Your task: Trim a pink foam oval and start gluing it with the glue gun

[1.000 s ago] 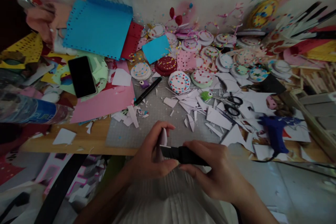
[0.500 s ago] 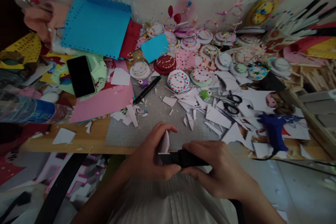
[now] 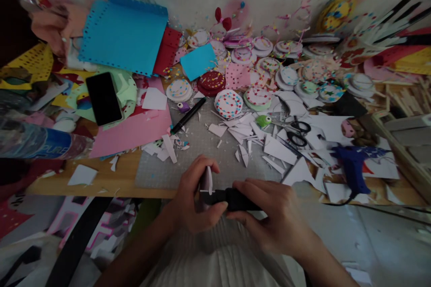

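Note:
Just past the table's front edge, my left hand holds a small whitish paper piece on edge between curled fingers and thumb. My right hand is closed around a black handheld tool of a kind I cannot make out. The tool's left end meets the lower edge of the paper piece, and my left thumb lies close against it. My left fingers hide part of the paper. White paper scraps and a decorated white disc lie on the grey cutting mat beyond my hands.
To the right are black-handled scissors and a blue glue gun with its cord over the edge. A phone, pink sheet and water bottle lie left. Several decorated discs line the back beside blue sheets.
Both hands have shifted slightly left together with the paper piece and the black tool. The paper has turned more edge-on. Things on the table stay put.

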`<action>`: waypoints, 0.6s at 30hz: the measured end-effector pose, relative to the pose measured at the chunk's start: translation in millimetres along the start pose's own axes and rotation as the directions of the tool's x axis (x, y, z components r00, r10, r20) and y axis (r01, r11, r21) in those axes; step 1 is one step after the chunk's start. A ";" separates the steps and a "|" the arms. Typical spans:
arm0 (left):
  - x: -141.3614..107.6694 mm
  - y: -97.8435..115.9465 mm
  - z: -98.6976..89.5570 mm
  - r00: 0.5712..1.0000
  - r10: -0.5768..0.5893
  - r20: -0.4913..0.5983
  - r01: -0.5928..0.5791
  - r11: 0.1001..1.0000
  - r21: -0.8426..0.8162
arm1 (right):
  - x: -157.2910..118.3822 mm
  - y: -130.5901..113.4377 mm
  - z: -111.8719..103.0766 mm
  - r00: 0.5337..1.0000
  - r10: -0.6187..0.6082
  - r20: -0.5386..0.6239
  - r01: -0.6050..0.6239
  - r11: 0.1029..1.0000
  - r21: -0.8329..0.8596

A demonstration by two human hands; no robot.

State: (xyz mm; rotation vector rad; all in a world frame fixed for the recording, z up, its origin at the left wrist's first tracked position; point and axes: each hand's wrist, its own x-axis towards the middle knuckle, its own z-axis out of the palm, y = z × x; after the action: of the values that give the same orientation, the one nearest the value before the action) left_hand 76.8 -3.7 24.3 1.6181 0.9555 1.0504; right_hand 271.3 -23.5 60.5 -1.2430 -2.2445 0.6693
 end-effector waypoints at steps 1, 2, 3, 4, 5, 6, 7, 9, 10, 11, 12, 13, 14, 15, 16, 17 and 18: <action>0.2 -0.8 0.2 1.000 0.000 -0.009 0.000 1.000 0.006 | 0.4 -0.1 1.3 1.000 -0.004 -0.019 0.003 1.000 -0.004; 0.4 -1.5 0.3 1.000 0.001 -0.017 -0.001 1.000 0.012 | 0.7 -0.3 2.7 0.999 -0.005 -0.039 0.005 1.000 -0.010; 0.8 -2.2 0.3 1.000 0.006 -0.025 -0.006 1.000 0.020 | 0.9 -0.4 4.3 0.998 -0.003 -0.059 0.003 1.000 -0.015; 1.3 -3.0 0.2 0.999 0.016 -0.033 -0.015 0.999 0.030 | 0.9 -0.5 5.9 0.997 0.002 -0.072 -0.003 1.000 -0.022; 1.9 -3.8 0.1 0.999 0.031 -0.040 -0.029 0.999 0.042 | 0.8 -0.7 7.7 0.997 0.010 -0.080 -0.012 0.999 -0.030; 2.6 -4.7 -0.1 0.998 0.049 -0.049 -0.046 0.997 0.055 | 0.5 -1.0 9.5 0.996 0.018 -0.087 -0.022 0.999 -0.038; 3.2 -5.9 -0.2 0.996 0.067 -0.064 -0.062 0.996 0.070 | 0.1 -1.4 11.2 0.995 0.029 -0.093 -0.033 0.998 -0.047; 4.1 -9.1 -0.4 0.991 0.091 -0.099 -0.080 0.992 0.101 | -0.8 -2.3 14.6 0.993 0.045 -0.113 -0.053 0.997 -0.065; 4.2 -11.0 -0.2 0.988 0.095 -0.120 -0.081 0.990 0.113 | -1.1 -2.7 16.1 0.990 0.052 -0.129 -0.062 0.995 -0.073; 3.9 -13.0 0.1 0.986 0.092 -0.137 -0.076 0.990 0.121 | -1.3 -3.0 17.3 0.988 0.058 -0.145 -0.070 0.994 -0.080; 3.4 -15.0 0.6 0.985 0.082 -0.151 -0.064 0.990 0.124 | -1.2 -3.2 18.4 0.985 0.062 -0.159 -0.077 0.993 -0.085; 2.7 -16.9 1.3 0.985 0.068 -0.160 -0.050 0.992 0.118 | -0.8 -3.3 19.1 0.984 0.065 -0.168 -0.081 0.993 -0.089; 1.8 -18.5 2.2 0.985 0.052 -0.167 -0.034 0.994 0.106 | -0.2 -3.1 19.4 0.983 0.067 -0.173 -0.085 0.992 -0.094; 0.9 -19.9 3.2 0.984 0.035 -0.174 -0.019 0.996 0.090 | 0.7 -2.7 19.5 0.982 0.071 -0.173 -0.089 0.991 -0.100; 0.1 -21.1 4.3 0.984 0.013 -0.180 0.000 0.997 0.073 | 1.7 -2.1 19.2 0.983 0.073 -0.169 -0.092 0.990 -0.108; -0.5 -22.1 5.4 0.983 -0.009 -0.184 0.020 0.998 0.056 | 2.9 -1.3 18.8 0.984 0.073 -0.165 -0.093 0.989 -0.118; -0.9 -22.9 6.3 0.982 -0.029 -0.188 0.038 0.998 0.041 | 4.1 -0.3 18.4 0.984 0.071 -0.162 -0.092 0.987 -0.129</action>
State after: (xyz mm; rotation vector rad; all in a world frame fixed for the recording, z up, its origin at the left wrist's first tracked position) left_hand 80.0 -0.8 0.9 1.5531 1.1337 1.1810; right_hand 257.9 -23.4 47.4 -1.4088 -2.1486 0.4366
